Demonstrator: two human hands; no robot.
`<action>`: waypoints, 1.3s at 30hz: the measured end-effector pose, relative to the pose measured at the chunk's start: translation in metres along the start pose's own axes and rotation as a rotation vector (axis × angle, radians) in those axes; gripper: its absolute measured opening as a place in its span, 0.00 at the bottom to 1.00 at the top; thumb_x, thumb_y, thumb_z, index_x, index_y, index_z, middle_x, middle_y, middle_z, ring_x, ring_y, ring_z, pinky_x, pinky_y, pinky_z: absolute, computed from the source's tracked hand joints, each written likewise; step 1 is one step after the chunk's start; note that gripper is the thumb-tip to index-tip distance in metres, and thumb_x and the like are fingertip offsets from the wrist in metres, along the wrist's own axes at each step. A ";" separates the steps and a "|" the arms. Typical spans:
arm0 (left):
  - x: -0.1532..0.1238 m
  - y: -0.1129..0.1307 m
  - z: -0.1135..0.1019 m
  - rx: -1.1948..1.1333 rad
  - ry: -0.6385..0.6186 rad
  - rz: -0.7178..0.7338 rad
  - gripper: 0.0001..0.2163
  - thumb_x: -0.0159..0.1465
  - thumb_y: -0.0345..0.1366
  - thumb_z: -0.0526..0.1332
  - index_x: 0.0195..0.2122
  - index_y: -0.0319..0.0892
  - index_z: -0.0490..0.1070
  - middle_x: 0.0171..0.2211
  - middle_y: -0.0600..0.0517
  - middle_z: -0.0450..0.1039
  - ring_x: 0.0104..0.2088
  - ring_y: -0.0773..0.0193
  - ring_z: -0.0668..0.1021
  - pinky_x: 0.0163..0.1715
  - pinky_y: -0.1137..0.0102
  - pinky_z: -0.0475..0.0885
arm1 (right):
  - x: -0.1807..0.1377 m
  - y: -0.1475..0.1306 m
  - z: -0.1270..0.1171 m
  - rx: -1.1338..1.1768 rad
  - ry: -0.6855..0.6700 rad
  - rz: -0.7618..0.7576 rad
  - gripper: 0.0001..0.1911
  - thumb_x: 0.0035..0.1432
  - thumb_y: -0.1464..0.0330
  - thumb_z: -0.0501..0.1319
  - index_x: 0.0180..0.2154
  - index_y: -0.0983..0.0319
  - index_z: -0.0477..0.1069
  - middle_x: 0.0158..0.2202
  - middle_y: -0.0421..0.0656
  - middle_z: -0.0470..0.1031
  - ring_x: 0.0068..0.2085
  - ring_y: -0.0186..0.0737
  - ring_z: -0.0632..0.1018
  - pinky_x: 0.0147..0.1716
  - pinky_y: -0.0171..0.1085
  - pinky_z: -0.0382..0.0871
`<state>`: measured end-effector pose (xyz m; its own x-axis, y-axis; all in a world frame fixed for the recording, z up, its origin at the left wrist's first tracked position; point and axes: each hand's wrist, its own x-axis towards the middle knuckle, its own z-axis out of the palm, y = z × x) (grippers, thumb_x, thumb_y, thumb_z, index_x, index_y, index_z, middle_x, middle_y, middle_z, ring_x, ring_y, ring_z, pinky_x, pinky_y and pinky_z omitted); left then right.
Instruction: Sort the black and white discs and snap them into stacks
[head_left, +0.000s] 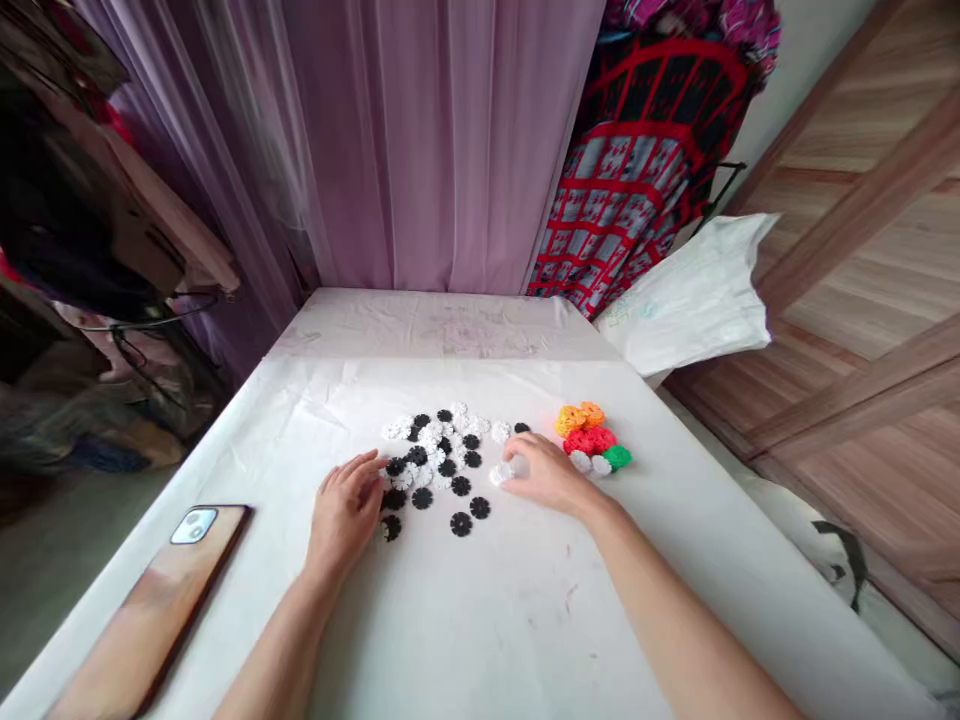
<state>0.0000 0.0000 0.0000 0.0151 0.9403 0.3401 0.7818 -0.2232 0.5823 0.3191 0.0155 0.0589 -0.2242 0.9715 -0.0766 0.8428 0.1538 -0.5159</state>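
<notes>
A scatter of black and white flower-shaped plastic discs (442, 455) lies in the middle of the white table (480, 620). My left hand (346, 508) rests flat at the pile's left edge, fingers stretched out over a few black discs. My right hand (546, 472) sits at the pile's right side, its fingers curled and pinching a white disc (501, 473) against the table. Just beyond my right hand stands a joined cluster of orange, red, white and green discs (591, 437).
A phone (154, 605) lies face down near the table's front left edge. Purple curtains (420, 140) hang behind the table. A red and black patterned cloth (637, 160) and a white bag (694, 295) are at the back right, beside wooden panelling.
</notes>
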 end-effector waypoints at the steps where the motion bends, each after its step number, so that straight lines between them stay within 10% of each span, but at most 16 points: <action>1: 0.000 -0.001 0.000 0.004 0.004 0.003 0.17 0.67 0.43 0.53 0.47 0.47 0.79 0.54 0.47 0.80 0.50 0.50 0.81 0.57 0.46 0.72 | -0.001 0.001 0.001 -0.004 0.001 0.009 0.13 0.50 0.73 0.69 0.39 0.58 0.72 0.51 0.44 0.76 0.55 0.47 0.75 0.54 0.44 0.65; 39: -0.001 -0.003 0.001 0.031 -0.003 0.005 0.16 0.68 0.43 0.53 0.48 0.49 0.79 0.55 0.47 0.79 0.51 0.50 0.81 0.61 0.45 0.68 | 0.045 0.002 0.005 -0.611 0.099 -0.015 0.15 0.66 0.59 0.62 0.47 0.60 0.79 0.53 0.49 0.78 0.55 0.50 0.72 0.51 0.44 0.63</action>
<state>-0.0013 0.0002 -0.0027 0.0213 0.9400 0.3404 0.8008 -0.2198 0.5571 0.3079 0.0588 0.0503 -0.2162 0.9761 0.0213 0.9744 0.2143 0.0679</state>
